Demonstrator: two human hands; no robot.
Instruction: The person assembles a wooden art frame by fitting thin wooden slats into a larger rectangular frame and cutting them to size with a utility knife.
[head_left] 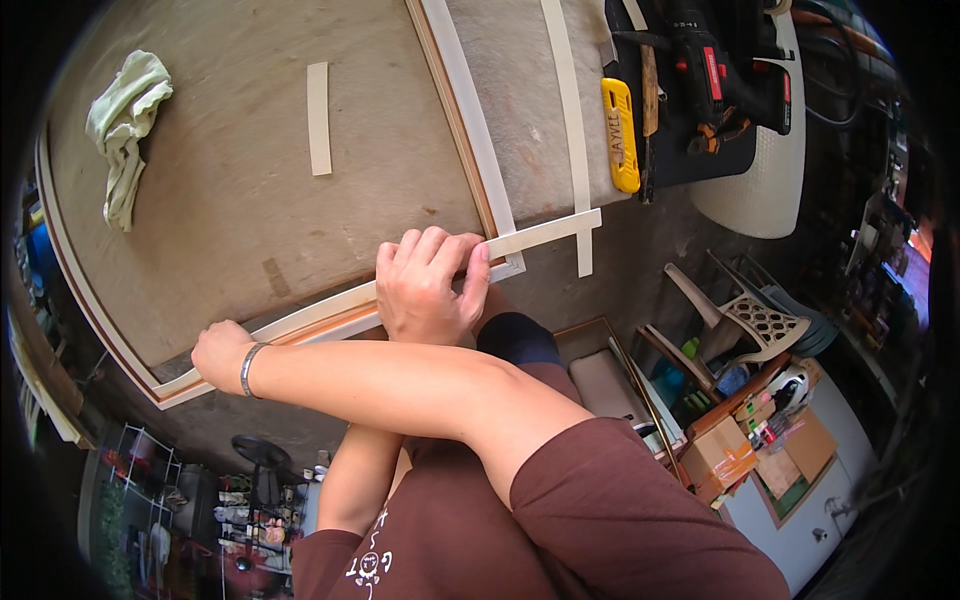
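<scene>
My forearms are crossed, the right one passing over the left. A white wooden frame (468, 95) with a brown inner edge lies on a worn brown surface. Along its near rail runs a thin off-white strip (545, 233), its right end sticking out past the frame's corner. My left hand (430, 285) grips the strip near that corner, knuckles up, thumb on the right side. At the far left of the rail, my right hand (222, 357), with a metal bracelet on its wrist, is closed around the strip; its fingertips are hidden.
A loose short strip (318, 118) and a pale green cloth (128, 130) lie inside the frame. To the right are a longer strip (570, 110), a yellow utility knife (620, 135) and a black power drill (695, 60). A beige plastic chair (750, 325) stands beyond.
</scene>
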